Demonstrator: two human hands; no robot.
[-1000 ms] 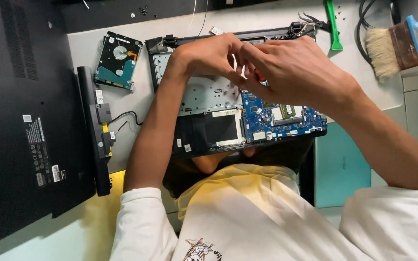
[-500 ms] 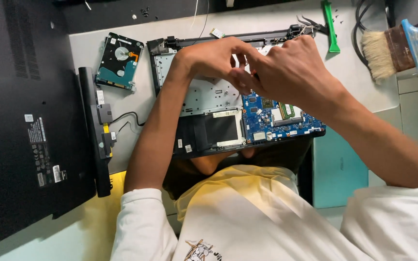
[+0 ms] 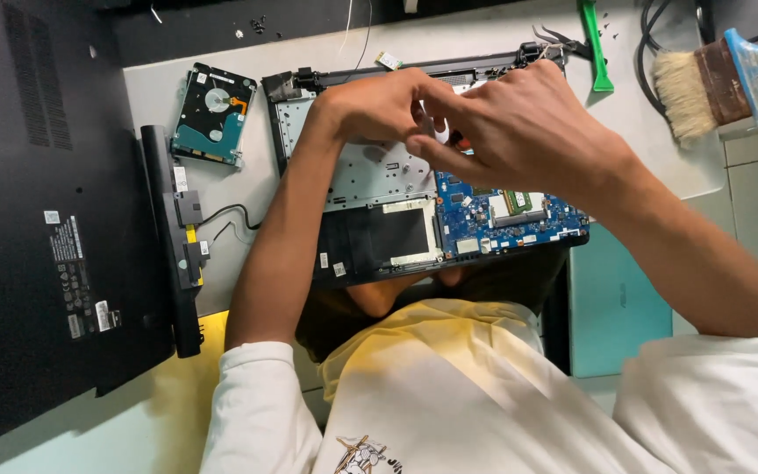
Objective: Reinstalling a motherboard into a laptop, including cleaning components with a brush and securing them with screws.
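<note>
An opened laptop [image 3: 370,175] lies in front of me with its bottom cover off, showing a silver metal frame, a blue circuit board [image 3: 502,215] and a black empty bay [image 3: 379,241]. My left hand [image 3: 379,105] and my right hand [image 3: 528,127] meet over the laptop's far middle, fingers curled and pinched together. A small white and reddish bit [image 3: 451,137] shows between the fingertips. What it is stays hidden by the fingers.
A bare hard drive [image 3: 212,114] lies left of the laptop, with a long black battery [image 3: 177,237] and a large black cover [image 3: 37,228] further left. A green pry tool [image 3: 594,48], a paint brush [image 3: 712,83] and loose screws [image 3: 256,25] lie at the far edge.
Both hands stay joined over the same spot of the laptop; the fingers have shifted only slightly. Nothing on the table has moved.
</note>
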